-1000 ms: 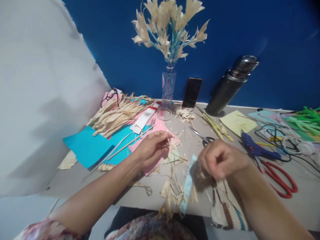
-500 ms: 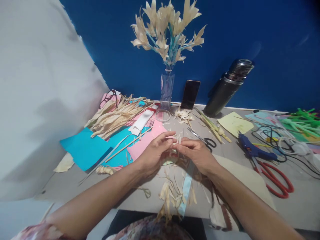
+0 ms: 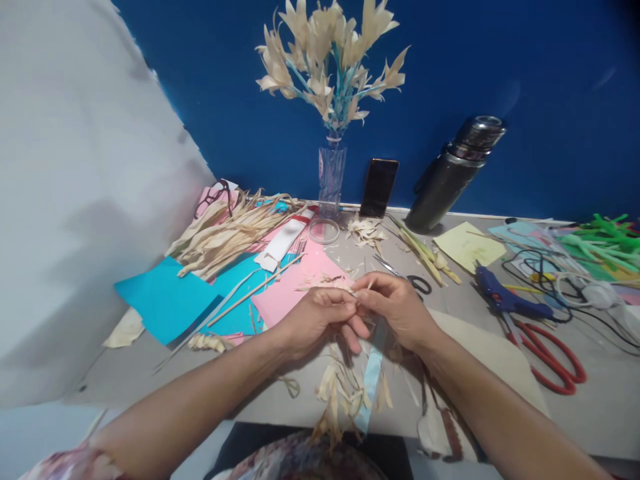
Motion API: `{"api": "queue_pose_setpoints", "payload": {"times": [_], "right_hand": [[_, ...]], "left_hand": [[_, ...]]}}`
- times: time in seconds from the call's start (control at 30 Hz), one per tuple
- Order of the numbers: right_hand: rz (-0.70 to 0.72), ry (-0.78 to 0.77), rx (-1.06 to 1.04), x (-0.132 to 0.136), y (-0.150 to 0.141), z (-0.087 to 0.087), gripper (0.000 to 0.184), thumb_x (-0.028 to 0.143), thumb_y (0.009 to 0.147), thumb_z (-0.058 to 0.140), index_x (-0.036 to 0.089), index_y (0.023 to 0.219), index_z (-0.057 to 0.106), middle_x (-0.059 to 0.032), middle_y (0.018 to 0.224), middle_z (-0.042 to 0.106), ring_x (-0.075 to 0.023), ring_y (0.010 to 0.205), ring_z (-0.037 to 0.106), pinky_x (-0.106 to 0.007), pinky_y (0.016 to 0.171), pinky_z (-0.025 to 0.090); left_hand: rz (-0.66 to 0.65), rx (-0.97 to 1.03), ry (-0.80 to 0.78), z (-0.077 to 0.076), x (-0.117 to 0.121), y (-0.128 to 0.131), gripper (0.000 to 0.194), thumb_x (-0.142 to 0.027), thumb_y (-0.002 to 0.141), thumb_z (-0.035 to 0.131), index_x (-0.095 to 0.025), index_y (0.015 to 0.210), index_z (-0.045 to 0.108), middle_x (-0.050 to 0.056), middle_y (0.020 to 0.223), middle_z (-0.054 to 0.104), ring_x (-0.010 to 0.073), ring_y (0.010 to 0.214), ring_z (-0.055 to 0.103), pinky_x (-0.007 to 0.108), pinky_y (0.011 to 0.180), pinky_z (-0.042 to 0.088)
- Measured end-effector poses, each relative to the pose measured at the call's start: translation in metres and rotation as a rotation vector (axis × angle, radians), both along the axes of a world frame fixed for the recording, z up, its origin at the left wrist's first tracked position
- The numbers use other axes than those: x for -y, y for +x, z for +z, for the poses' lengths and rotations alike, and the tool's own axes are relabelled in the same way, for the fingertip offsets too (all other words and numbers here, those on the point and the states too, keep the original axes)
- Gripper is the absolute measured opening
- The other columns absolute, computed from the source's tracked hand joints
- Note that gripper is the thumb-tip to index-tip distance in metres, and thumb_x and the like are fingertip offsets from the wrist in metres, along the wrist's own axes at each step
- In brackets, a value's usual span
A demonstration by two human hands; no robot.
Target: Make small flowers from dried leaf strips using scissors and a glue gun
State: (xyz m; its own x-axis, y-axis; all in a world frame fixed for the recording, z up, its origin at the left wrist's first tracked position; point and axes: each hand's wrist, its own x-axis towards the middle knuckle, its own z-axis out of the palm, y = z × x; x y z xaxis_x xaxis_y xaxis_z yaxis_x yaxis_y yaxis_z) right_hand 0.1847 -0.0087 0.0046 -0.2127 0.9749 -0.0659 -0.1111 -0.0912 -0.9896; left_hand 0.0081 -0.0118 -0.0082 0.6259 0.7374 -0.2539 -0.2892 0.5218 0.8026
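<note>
My left hand (image 3: 320,321) and my right hand (image 3: 397,308) meet over the middle of the table, fingertips pinched together on a small pale strip of dried husk (image 3: 361,289). Below them lie loose husk scraps (image 3: 345,387) and a light blue paper strip (image 3: 371,380) at the table's near edge. A pink paper sheet (image 3: 295,287) lies just behind my left hand.
A heap of dried husks (image 3: 225,230) and cyan paper (image 3: 160,300) lie at the left. A vase of husk flowers (image 3: 331,173), a phone (image 3: 379,188) and a dark flask (image 3: 450,177) stand at the back. Small scissors (image 3: 413,280), a blue glue gun (image 3: 505,300) and red scissors (image 3: 555,357) lie right.
My right hand has come in from the right to meet my left hand. Both hands now pinch the husk strip together, slightly nearer to me than half a second ago.
</note>
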Motion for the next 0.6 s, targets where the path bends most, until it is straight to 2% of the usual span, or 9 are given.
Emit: {"api": "queue_pose_setpoints", "payload": {"times": [0.07, 0.1, 0.2, 0.27, 0.43, 0.53, 0.6], "right_hand": [[0.083, -0.016, -0.012, -0.003, 0.007, -0.001, 0.034, 0.050, 0.076, 0.079, 0.019, 0.093, 0.078, -0.0015, 0.070, 0.061, -0.0118, 0.057, 0.047, -0.026, 0.052, 0.038], [0.106, 0.002, -0.004, -0.005, 0.010, -0.002, 0.034, 0.049, 0.079, 0.077, 0.019, 0.094, 0.079, -0.0025, 0.073, 0.063, -0.0112, 0.057, 0.046, -0.026, 0.051, 0.037], [0.091, 0.096, 0.006, -0.007, 0.014, -0.003, 0.025, 0.044, 0.078, 0.079, 0.019, 0.081, 0.080, -0.0044, 0.081, 0.066, -0.0112, 0.061, 0.048, -0.027, 0.055, 0.037], [0.051, 0.143, -0.012, -0.006, 0.014, -0.004, 0.023, 0.041, 0.076, 0.081, 0.019, 0.073, 0.078, -0.0029, 0.077, 0.065, -0.0121, 0.063, 0.049, -0.028, 0.058, 0.038], [-0.025, 0.197, -0.024, 0.000, 0.005, -0.005, 0.036, 0.039, 0.073, 0.083, 0.019, 0.055, 0.060, 0.0008, 0.066, 0.054, -0.0129, 0.062, 0.047, -0.028, 0.060, 0.037], [-0.057, 0.186, -0.040, 0.002, 0.000, -0.005, 0.043, 0.041, 0.070, 0.084, 0.019, 0.053, 0.052, 0.0017, 0.064, 0.051, -0.0122, 0.060, 0.044, -0.027, 0.058, 0.036], [-0.019, 0.113, -0.082, 0.002, 0.000, -0.003, 0.042, 0.046, 0.070, 0.084, 0.019, 0.056, 0.055, 0.0017, 0.065, 0.051, -0.0113, 0.058, 0.042, -0.027, 0.056, 0.034]], "left_hand": [[-0.018, -0.001, 0.002, 0.000, -0.001, -0.001, 0.026, -0.034, 0.081, 0.073, -0.010, 0.085, 0.064, 0.012, 0.071, 0.074, 0.0214, 0.051, 0.070, 0.029, 0.049, 0.055], [-0.033, 0.003, 0.000, 0.001, -0.001, -0.002, 0.027, -0.035, 0.082, 0.072, -0.010, 0.086, 0.064, 0.012, 0.071, 0.075, 0.0213, 0.051, 0.070, 0.028, 0.049, 0.054], [-0.105, 0.026, -0.002, 0.004, -0.002, -0.004, 0.030, -0.039, 0.082, 0.073, -0.010, 0.086, 0.064, 0.013, 0.071, 0.075, 0.0213, 0.051, 0.071, 0.026, 0.048, 0.052], [-0.142, 0.038, -0.005, 0.007, -0.001, -0.004, 0.031, -0.040, 0.082, 0.074, -0.011, 0.085, 0.064, 0.013, 0.071, 0.075, 0.0214, 0.051, 0.071, 0.025, 0.048, 0.051], [-0.238, 0.099, -0.086, 0.006, 0.003, -0.003, 0.031, -0.041, 0.083, 0.073, -0.011, 0.086, 0.065, 0.012, 0.070, 0.075, 0.0212, 0.050, 0.070, 0.026, 0.048, 0.053], [-0.278, 0.148, -0.141, 0.001, 0.004, -0.002, 0.032, -0.042, 0.082, 0.074, -0.012, 0.085, 0.064, 0.012, 0.069, 0.075, 0.0212, 0.049, 0.070, 0.025, 0.047, 0.052], [-0.293, 0.176, -0.162, -0.002, 0.003, -0.002, 0.031, -0.040, 0.082, 0.075, -0.011, 0.085, 0.064, 0.012, 0.069, 0.075, 0.0211, 0.050, 0.070, 0.024, 0.047, 0.052]]}}
